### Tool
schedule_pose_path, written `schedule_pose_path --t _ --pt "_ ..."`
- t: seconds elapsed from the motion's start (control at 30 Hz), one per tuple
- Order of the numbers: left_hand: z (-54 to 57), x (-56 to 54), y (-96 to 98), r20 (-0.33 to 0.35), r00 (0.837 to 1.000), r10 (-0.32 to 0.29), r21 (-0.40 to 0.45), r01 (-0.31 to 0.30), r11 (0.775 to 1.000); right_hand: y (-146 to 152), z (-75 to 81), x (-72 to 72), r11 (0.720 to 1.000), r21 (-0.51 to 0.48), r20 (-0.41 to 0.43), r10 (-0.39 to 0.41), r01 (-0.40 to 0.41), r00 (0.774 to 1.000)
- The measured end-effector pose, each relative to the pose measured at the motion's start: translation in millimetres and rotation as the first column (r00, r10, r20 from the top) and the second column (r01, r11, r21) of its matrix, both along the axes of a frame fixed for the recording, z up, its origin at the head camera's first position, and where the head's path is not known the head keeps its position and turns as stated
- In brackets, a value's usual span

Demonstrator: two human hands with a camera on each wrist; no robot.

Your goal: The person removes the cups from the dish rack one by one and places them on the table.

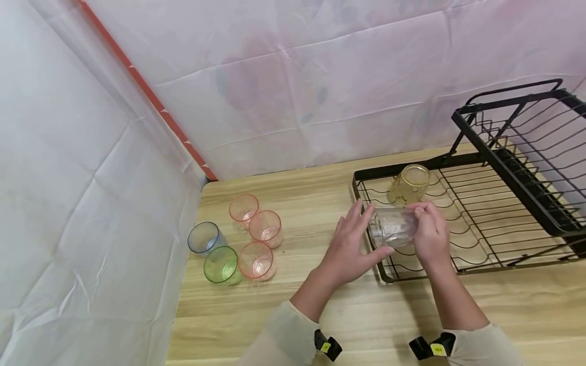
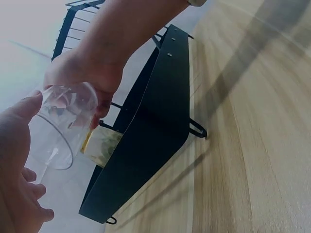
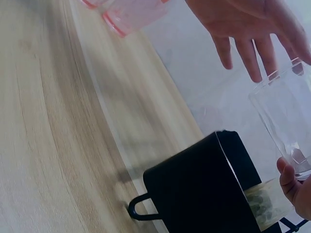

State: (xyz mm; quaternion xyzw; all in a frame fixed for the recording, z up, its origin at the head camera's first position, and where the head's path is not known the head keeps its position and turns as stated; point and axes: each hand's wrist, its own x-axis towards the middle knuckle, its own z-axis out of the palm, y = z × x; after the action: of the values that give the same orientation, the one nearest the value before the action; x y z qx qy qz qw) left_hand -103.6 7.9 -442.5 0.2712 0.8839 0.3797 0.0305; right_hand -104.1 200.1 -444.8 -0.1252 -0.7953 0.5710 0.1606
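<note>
My right hand [image 1: 430,236] grips a clear drinking glass [image 1: 394,227] by its base end, holding it sideways over the left end of the black dish rack [image 1: 476,206]. The glass's mouth faces my left hand [image 1: 350,244], whose fingers are spread and mostly straight. In the left wrist view the left thumb [image 2: 30,104] lies right at the glass's side near the rim. Just behind the held glass, an amber glass [image 1: 409,183] stands upside down in the rack.
On the table's left side stand a blue glass [image 1: 206,239], a green glass [image 1: 222,265] and several pink-rimmed glasses [image 1: 265,229], mouths up. The rack's raised upper tier [image 1: 517,168] rises at the right. Cloth [image 1: 284,91] hangs behind the table and along its left.
</note>
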Motion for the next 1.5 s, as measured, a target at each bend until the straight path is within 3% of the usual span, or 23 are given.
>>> schedule_pose_path --t 0.17,0.47,0.6,0.87,1.5 --pt "-0.5 0.9 2.3 0.02 1.0 -0.011 0.026 0.011 1.0 -4 1.0 -0.1 1.0 0.002 -0.021 0.004 -0.004 1.0" --pt "0.2 3.2 4.6 0.082 0.997 0.004 0.097 -0.012 0.995 -11 -2.6 1.4 0.991 -0.103 -0.029 0.079 -0.081 0.996" --pt "1.6 2.9 4.7 0.061 0.998 0.018 0.122 -0.025 0.992 -14 -2.9 0.6 0.986 -0.132 -0.037 0.095 -0.099 0.995" --pt "0.7 2.6 3.7 0.033 0.999 0.042 0.174 -0.047 0.984 -18 0.5 0.7 0.993 -0.047 -0.018 0.111 -0.112 0.994" --pt "-1.5 -0.8 1.6 -0.047 0.997 0.06 0.177 -0.05 0.983 -26 -3.6 -6.2 0.987 -0.138 -0.02 0.08 -0.082 0.997"
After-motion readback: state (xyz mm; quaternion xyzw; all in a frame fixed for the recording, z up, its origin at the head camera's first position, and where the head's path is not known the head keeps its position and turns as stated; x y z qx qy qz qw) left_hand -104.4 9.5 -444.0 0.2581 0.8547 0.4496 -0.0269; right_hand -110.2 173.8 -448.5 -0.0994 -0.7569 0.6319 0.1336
